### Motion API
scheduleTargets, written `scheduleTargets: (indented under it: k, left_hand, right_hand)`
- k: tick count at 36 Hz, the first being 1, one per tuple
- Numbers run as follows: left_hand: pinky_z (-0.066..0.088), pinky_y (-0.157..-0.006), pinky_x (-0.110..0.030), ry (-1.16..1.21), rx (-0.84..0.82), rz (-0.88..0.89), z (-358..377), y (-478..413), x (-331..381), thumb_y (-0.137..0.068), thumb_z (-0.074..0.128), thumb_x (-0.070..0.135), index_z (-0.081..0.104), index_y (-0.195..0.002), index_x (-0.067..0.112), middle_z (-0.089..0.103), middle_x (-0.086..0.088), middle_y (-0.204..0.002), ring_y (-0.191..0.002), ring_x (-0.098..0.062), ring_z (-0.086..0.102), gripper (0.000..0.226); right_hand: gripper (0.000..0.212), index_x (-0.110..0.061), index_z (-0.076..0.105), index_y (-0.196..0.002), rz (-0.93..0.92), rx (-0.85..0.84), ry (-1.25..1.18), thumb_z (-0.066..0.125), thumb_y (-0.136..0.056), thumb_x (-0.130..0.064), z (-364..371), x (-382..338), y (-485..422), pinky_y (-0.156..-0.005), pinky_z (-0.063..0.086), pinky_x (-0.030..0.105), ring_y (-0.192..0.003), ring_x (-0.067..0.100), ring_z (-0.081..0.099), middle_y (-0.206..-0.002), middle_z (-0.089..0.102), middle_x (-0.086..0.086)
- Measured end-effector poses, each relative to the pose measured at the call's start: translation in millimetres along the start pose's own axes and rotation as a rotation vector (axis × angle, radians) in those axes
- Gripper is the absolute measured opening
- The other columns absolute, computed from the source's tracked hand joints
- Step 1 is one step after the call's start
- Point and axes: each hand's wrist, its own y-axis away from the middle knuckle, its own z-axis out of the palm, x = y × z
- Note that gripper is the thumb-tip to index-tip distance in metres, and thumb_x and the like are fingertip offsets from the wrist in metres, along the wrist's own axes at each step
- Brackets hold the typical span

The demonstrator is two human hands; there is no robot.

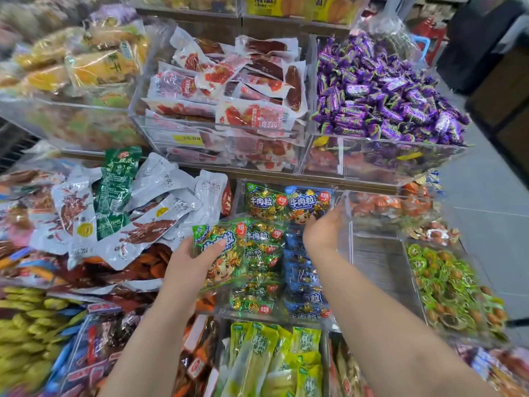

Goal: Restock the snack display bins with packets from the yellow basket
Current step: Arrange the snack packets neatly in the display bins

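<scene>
My left hand [191,260] is pinching a green packet [221,253] over the clear bin [347,242], which already looks pretty full, my right hand [323,229] is on the blue packets [303,270] (can't tell if it's gripping), and the yellow basket's out of view.

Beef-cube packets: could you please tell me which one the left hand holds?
The green foil packet in the left hand, above the clear bin's front-left corner; others lie inside.
</scene>
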Motion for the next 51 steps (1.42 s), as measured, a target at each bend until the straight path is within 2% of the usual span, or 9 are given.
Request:
scheduleTargets:
  k: [7,10,19,25,28,32,39,42,51]
  left_hand:
    - [0.037,-0.101,-0.036,0.012,-0.026,-0.003,-1.9,-0.1,0.0,-0.081,0.073,0.041,0.041,-0.144,0.022,0.047,0.002,-0.145,-0.131,-0.018,0.046,0.073]
    - [0.047,-0.082,-0.029,-0.021,-0.058,0.012,-2.7,2.6,0.2,-0.082,0.074,0.036,0.061,-0.109,0.034,0.067,0.011,-0.117,-0.105,-0.005,0.062,0.03]
    - [0.036,-0.063,-0.021,0.02,-0.06,0.04,0.5,7.2,-0.7,-0.087,0.07,0.027,0.046,-0.077,0.04,0.053,0.046,-0.056,-0.053,0.028,0.049,0.029]
    - [0.043,-0.079,-0.023,0.079,-0.111,-0.011,0.8,6.8,4.4,-0.088,0.067,0.031,0.054,-0.092,0.039,0.059,0.031,-0.085,-0.076,0.019,0.057,0.016]
    - [0.029,-0.11,-0.04,0.175,-0.151,-0.082,0.1,4.4,9.3,-0.088,0.066,0.031,0.031,-0.149,0.019,0.037,0.007,-0.15,-0.138,-0.007,0.035,0.071]
    - [0.023,-0.111,-0.036,0.245,-0.193,-0.085,0.5,4.9,18.7,-0.086,0.065,0.031,0.017,-0.153,0.014,0.029,-0.001,-0.156,-0.136,-0.014,0.034,0.085]
    - [0.042,-0.075,-0.017,-0.347,-0.068,0.177,8.9,-1.2,28.7,-0.086,0.066,0.044,0.054,-0.112,0.034,0.06,0.014,-0.119,-0.086,0.01,0.056,0.031]
    - [0.042,-0.093,-0.031,-0.679,0.159,0.458,-1.6,-6.6,24.7,-0.085,0.066,0.045,0.055,-0.121,0.026,0.058,0.007,-0.126,-0.116,-0.01,0.051,0.043]
    - [0.002,-0.118,-0.053,-1.445,0.018,0.339,5.7,-40.7,-4.3,-0.084,0.038,0.075,-0.009,-0.153,0.016,-0.013,-0.01,-0.161,-0.148,-0.032,-0.012,0.102]
  right_hand:
    - [0.06,-0.016,0.041,-0.139,-0.563,0.16,0.35,0.06,-0.083,-0.01,21.0,2.4,30.1,-0.114,0.011,0.051,-0.137,0.04,0.023,-0.147,0.029,0.02]
    - [0.068,-0.028,0.009,-0.151,-0.691,-0.012,0.679,0.046,-0.094,-0.026,18.1,4.6,4.5,-0.11,-0.024,0.041,-0.144,0.032,-0.011,-0.159,-0.001,0.006]
    - [0.07,-0.018,-0.037,-0.133,-0.502,-0.187,0.914,0.019,-0.1,-0.043,7.7,29.4,-27.0,-0.114,-0.015,0.048,-0.136,0.027,-0.034,-0.137,-0.046,-0.002]
    - [0.079,-0.017,-0.016,-0.148,-0.485,-0.145,0.726,0.038,-0.097,-0.043,9.5,17.2,-11.8,-0.113,-0.013,0.047,-0.142,0.032,-0.021,-0.155,-0.023,0.006]
    - [0.06,-0.013,0.028,-0.146,-0.528,-0.07,0.278,0.05,-0.095,-0.034,6.2,6.3,15.2,-0.114,0.011,0.038,-0.141,0.029,0.014,-0.15,0.024,0.011]
    - [0.039,-0.026,0.051,-0.129,-0.208,-0.676,-0.354,0.052,-0.092,-0.04,-8.3,-9.4,60.1,-0.092,0.044,0.023,-0.107,0.003,0.058,-0.105,0.062,-0.022]
    - [0.051,-0.026,0.055,-0.117,-0.11,-0.757,-0.406,0.078,-0.073,-0.034,0.4,-5.7,76.5,-0.084,0.054,0.03,-0.102,0.014,0.064,-0.108,0.068,-0.01]
    - [0.047,-0.03,0.05,-0.118,-0.123,-0.546,-0.359,0.075,-0.078,-0.033,-2.6,-6.9,53.6,-0.079,0.048,0.02,-0.1,0.005,0.059,-0.106,0.061,-0.019]
    - [0.073,-0.004,0.029,-0.14,-0.185,-0.22,0.007,0.071,-0.084,-0.026,43.5,-28.1,19.7,-0.106,0.025,0.03,-0.13,0.025,0.03,-0.138,0.033,0.012]
